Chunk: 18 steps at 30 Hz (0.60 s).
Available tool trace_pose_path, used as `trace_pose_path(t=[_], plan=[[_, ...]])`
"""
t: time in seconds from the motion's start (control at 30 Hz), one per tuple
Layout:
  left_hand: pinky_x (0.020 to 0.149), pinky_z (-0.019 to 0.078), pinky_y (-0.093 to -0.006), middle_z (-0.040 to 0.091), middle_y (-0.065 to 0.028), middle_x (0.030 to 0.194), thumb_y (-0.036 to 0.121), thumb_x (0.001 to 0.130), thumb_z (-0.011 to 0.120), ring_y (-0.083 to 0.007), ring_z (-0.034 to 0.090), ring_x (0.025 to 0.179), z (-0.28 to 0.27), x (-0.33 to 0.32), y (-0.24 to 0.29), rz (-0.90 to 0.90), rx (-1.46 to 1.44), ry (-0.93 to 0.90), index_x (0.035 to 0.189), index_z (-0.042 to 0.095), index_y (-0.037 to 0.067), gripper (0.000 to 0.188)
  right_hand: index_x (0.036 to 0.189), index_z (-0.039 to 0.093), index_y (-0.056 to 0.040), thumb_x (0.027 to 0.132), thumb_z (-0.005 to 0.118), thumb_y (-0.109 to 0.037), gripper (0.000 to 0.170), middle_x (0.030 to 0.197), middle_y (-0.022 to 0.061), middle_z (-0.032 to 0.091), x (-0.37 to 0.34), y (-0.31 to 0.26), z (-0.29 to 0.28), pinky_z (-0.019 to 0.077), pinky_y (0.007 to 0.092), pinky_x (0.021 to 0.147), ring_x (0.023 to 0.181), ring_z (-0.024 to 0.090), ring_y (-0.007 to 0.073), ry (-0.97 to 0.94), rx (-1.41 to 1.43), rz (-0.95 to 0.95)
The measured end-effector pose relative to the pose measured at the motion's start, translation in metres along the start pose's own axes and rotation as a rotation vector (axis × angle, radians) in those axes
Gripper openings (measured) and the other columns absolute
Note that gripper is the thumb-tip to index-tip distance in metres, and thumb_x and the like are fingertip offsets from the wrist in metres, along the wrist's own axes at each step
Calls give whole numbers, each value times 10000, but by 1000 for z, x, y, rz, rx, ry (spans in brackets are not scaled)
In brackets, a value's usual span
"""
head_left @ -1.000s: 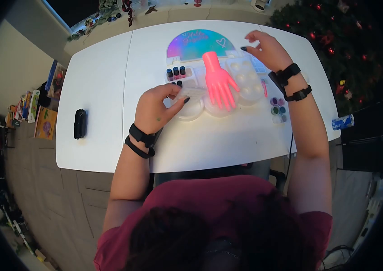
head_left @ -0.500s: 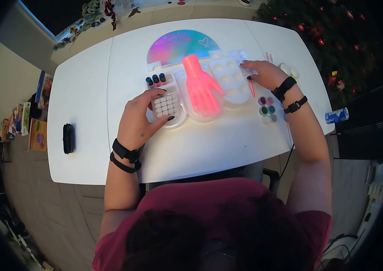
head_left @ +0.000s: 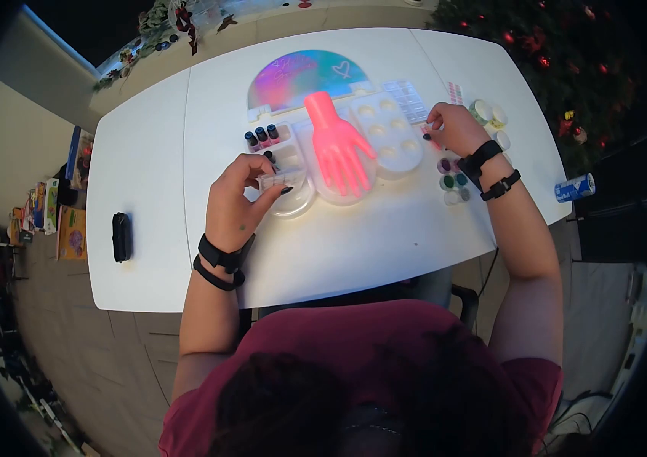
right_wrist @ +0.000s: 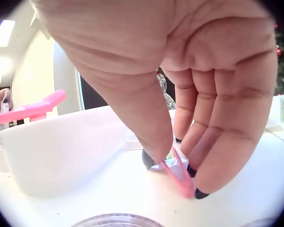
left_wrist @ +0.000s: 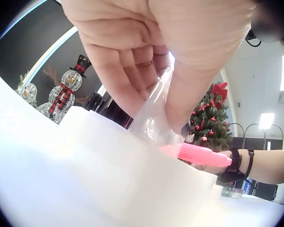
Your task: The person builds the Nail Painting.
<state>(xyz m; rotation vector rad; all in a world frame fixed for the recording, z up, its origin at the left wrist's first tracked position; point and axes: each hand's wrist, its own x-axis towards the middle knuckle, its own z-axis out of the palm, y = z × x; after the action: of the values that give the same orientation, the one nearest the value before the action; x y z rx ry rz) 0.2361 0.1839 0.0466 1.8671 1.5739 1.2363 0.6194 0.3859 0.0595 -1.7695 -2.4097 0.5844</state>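
Left grip (head_left: 233,202) pinches clear case (head_left: 278,181) (glossy plastic); right grip (head_left: 458,131) parted around forked pink tweezers (right_wrist: 181,180), hold unclear.

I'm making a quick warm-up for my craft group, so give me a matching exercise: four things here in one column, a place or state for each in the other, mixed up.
1. tweezers
2. can
3. toy hand
4. three bottles

A. by the table's right edge
B. dark-capped, in a row
C. fingers toward the table's near edge
D. touching the right hand

Pairs: 1-D, 2-A, 3-C, 4-B
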Motion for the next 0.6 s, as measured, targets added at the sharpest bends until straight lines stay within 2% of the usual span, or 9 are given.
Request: trace_pose_path(t=[0.2, 0.27, 0.3, 0.37, 0.4, 0.47, 0.5, 0.57, 0.6], plan=[[862, 595, -308, 692, -60, 1027, -59, 861, 863, -155, 674, 926, 4, -2, 5, -11, -97, 51, 1005, 551, 29, 355, 1064, 702, -14, 900, 766, -54, 181, 919, 78, 740, 11, 11, 1, 589, 329, 714, 810, 720, 184, -45, 154, 119], [852, 592, -300, 687, -62, 1006, -59, 856, 866, -151, 663, 915, 2, -2, 1, 17, -102, 57, 977, 527, 34, 372, 1033, 702, -13, 921, 745, -44, 124, 910, 77, 738, 18, 19, 4, 582, 309, 658, 738, 706, 158, -163, 306, 220], [838, 590, -290, 682, -63, 986, -60, 851, 869, -148, 651, 907, 0, -1, -1, -15, -16, 3, 962, 514, 37, 384, 1033, 702, -13, 921, 745, -44, 124, 910, 77, 738, 19, 23, 4, 582, 309, 658, 738, 706, 158, -167, 305, 212], [808, 582, -288, 674, -68, 942, -40, 839, 886, -145, 621, 871, -5, -1, -2, -50, 56, -45, 952, 524, 40, 389, 1000, 701, -8, 943, 726, -42, 71, 908, 90, 733, 17, 14, -1, 577, 316, 667, 696, 692, 159, -192, 102, 159], [808, 582, -288, 674, -68, 942, -40, 839, 886, -145, 621, 871, -8, -1, 0, -60, 62, -31, 952, 524, 40, 389, 978, 703, -14, 959, 717, -42, 36, 905, 92, 728, 13, 10, -4, 572, 321, 683, 732, 691, 149, -158, 47, 117], [810, 575, -309, 673, -59, 947, -11, 833, 901, -161, 640, 850, -10, 0, 2, -130, 26, -16, 986, 569, 33, 369, 987, 696, -18, 982, 715, -80, 64, 909, 82, 729, 12, 11, -4, 567, 323, 704, 782, 694, 143, 100, -117, -141], [810, 575, -309, 673, -59, 947, -11, 833, 901, -161, 640, 850, -9, 0, 1, -138, 29, -6, 986, 569, 33, 369, 987, 696, -18, 982, 715, -80, 64, 909, 82, 729, 14, 10, -6, 567, 323, 704, 782, 694, 143, 94, -120, -153], [806, 568, -320, 680, -50, 954, 6, 826, 906, -182, 667, 838, -10, -1, -1, -95, 58, -44, 1040, 607, 33, 369, 1012, 688, -11, 1005, 695, -115, 105, 917, 73, 733, 1, -39, -30, 574, 315, 730, 835, 701, 135, 130, 350, -189], [806, 568, -320, 680, -50, 954, 6, 826, 906, -182, 667, 838, -9, -3, -1, -98, 62, -41, 1040, 607, 33, 369, 1012, 688, -11, 1005, 695, -115, 105, 917, 73, 733, -3, -64, -37, 574, 315, 730, 835, 701, 135, 127, 352, -193]])
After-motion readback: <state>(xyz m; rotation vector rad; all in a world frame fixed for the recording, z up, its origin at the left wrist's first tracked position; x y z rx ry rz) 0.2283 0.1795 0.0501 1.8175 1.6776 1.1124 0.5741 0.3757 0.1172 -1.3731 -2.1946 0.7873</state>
